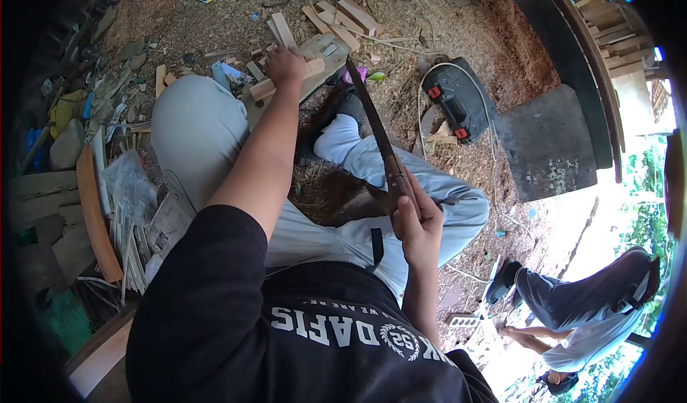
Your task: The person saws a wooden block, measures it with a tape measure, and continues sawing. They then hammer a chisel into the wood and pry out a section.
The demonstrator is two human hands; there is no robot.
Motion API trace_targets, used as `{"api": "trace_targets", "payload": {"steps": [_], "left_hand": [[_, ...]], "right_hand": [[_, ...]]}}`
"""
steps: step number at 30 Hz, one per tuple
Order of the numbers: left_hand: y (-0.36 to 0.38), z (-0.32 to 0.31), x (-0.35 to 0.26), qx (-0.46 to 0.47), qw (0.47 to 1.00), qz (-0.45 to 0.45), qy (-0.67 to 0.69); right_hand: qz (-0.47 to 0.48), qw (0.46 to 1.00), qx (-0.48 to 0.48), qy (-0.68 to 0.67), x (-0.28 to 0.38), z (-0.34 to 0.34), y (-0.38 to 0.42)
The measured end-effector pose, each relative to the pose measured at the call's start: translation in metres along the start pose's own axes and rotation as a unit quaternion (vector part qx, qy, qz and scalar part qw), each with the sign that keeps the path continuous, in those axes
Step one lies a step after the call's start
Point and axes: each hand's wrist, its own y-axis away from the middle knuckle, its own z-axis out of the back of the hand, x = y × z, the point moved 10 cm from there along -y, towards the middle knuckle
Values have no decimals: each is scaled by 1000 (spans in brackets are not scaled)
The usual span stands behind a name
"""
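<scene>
My left hand [285, 66] is closed over a short light wooden strip [264, 89], pressing it onto a worn board [321, 49] low over the ground. Its fingertips are partly hidden. My right hand [420, 225] grips the brown handle of a handsaw [375, 120] near my lap. The saw's long dark blade points up and away, its tip close to the board's edge and apart from the strip. Another pale wood piece [283, 29] rises just behind my left hand.
Several cut wood pieces [360, 14] lie beyond the board on sawdust. A black tool case [458, 99] with red latches and a cable [420, 102] lie to the right. Scrap wood and plastic [129, 188] crowd the left. A person [587, 317] bends over at lower right.
</scene>
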Motion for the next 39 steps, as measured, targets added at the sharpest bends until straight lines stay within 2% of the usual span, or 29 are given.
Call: {"api": "trace_targets", "payload": {"steps": [3,5,6,10,13,15,16,19,21,23,24,26,27,30,32,36,39], "left_hand": [[26,5,-8,21,1000,-12,3],[52,29,-16,-85,993,-72,-36],[65,22,-8,-104,991,-78,-24],[76,16,-7,-102,990,-97,0],[56,14,7,-74,992,-66,82],[39,-3,19,69,973,-39,218],[32,3,25,62,972,-38,222],[38,-9,4,163,939,-198,230],[54,0,1,132,935,-232,234],[82,43,-10,9,938,-314,142],[83,43,-7,9,939,-314,142],[86,27,-5,100,926,-325,166],[90,31,-4,101,926,-324,166],[105,55,-9,91,931,-333,120],[115,65,-7,52,940,-324,90],[122,71,1,38,940,-326,96],[119,82,11,20,944,-316,87]], "right_hand": [[1,1000,0,-9,5,-3,13],[1,1000,1,-19,8,-7,22],[7,1000,1,-13,12,-8,26],[45,999,-14,13,28,-13,44],[45,999,-16,1,34,-17,54],[56,998,-18,3,37,-22,58],[59,998,-22,1,38,-23,59],[35,999,3,-12,40,-26,62],[58,998,-1,-10,42,-28,59],[78,997,-4,-8,48,-30,56],[72,997,3,-5,52,-31,55],[66,998,11,-1,56,-33,51],[61,998,13,-15,56,-34,48],[70,997,16,-25,64,-39,41],[87,996,18,-26,73,-45,38],[71,994,47,-69,86,-57,31],[111,993,40,-11,112,-63,19]]}}
